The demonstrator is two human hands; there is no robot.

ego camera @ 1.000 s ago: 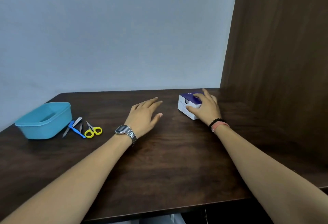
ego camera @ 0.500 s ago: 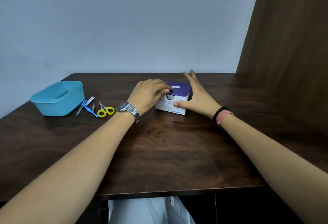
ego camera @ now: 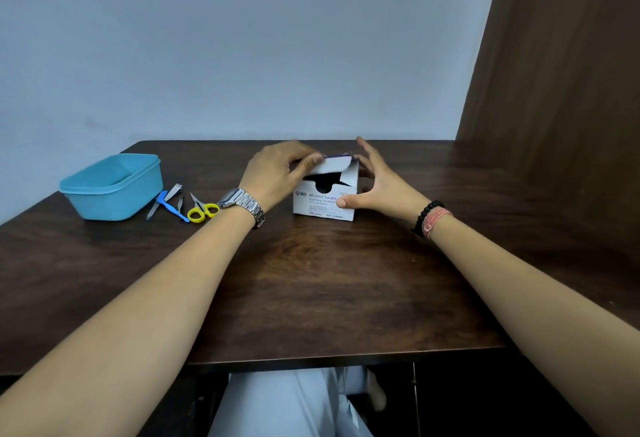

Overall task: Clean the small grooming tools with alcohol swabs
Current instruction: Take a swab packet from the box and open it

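Lid flap (ego camera: 333, 163) now lifted by pinching left hand (ego camera: 277, 173), "BD Alcohol Swabs" box (ego camera: 323, 201) steadied by spread right hand (ego camera: 377, 187)

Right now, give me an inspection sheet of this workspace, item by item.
Surface: dark wood table, bare at the front.
Job's things: swab box upright, its flap lifted; scissors, clippers and another small tool, too small to tell, lie beside the tub.
Clutter: nothing seen.
Grips: left hand pinches the flap; right hand steadies the box with straight fingers.
Cables: nothing seen.
Surroundings: pale wall behind, brown panel at right.
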